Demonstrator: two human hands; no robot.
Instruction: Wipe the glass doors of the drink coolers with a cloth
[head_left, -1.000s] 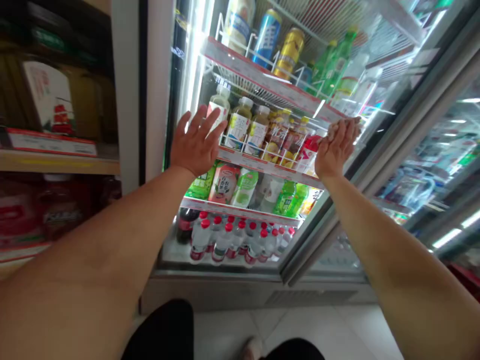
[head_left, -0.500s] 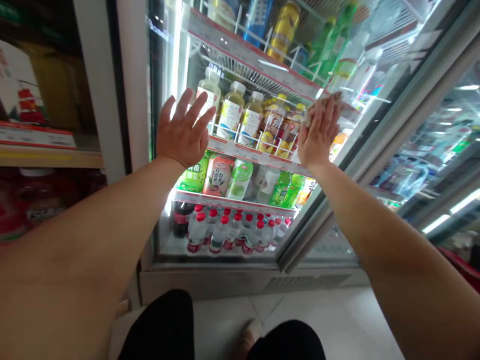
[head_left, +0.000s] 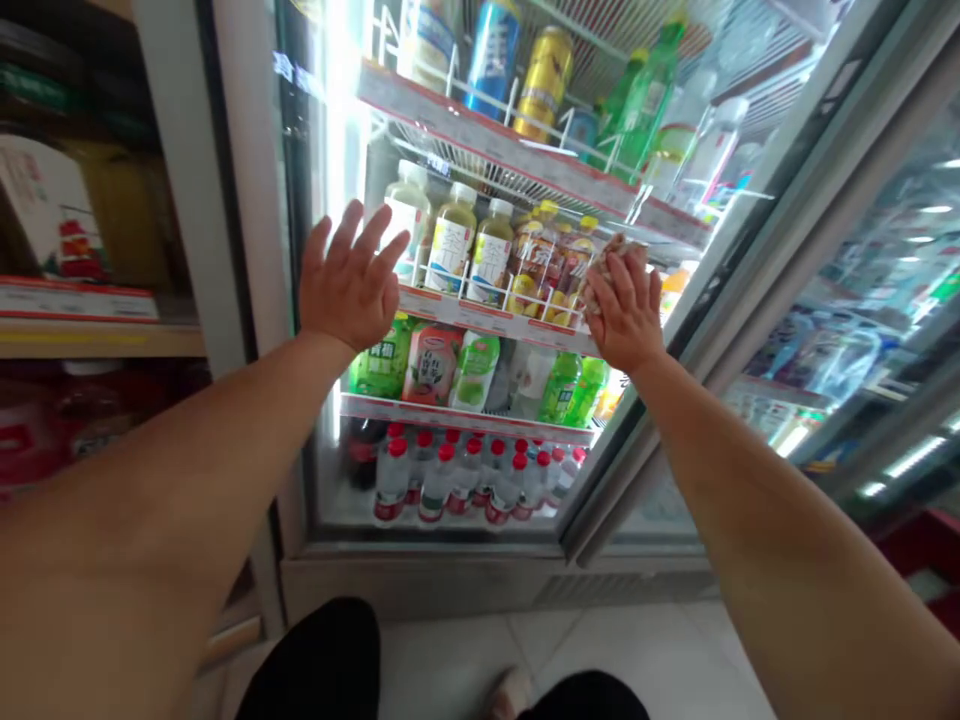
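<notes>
My left hand (head_left: pixel 349 285) rests with fingers spread against or just before the glass, at the left side of the fridge door; it holds nothing. Under my right hand (head_left: pixel 628 312) is a crumpled, patterned cloth (head_left: pixel 600 277), pressed toward the glass door (head_left: pixel 465 400) on its right half. Parts of the cloth stick out past my fingertips and thumb; the rest is hidden by the palm. Behind the glass, between my hands, stand bottles with white caps (head_left: pixel 452 240) and brown drinks with yellow caps (head_left: pixel 534 250).
A metal door frame (head_left: pixel 720 300) runs along the right, beside another fridge door. Shelves with large jars (head_left: pixel 52 210) stand at the left. Green and pink drinks (head_left: pixel 433 363) and red-capped water bottles (head_left: pixel 439 480) fill the lower fridge shelves. My knees (head_left: pixel 322 660) are near the fridge base.
My right hand has slid down and a little left with the cloth. My left hand keeps about the same place on the left, fingers still spread. The view has shifted slightly.
</notes>
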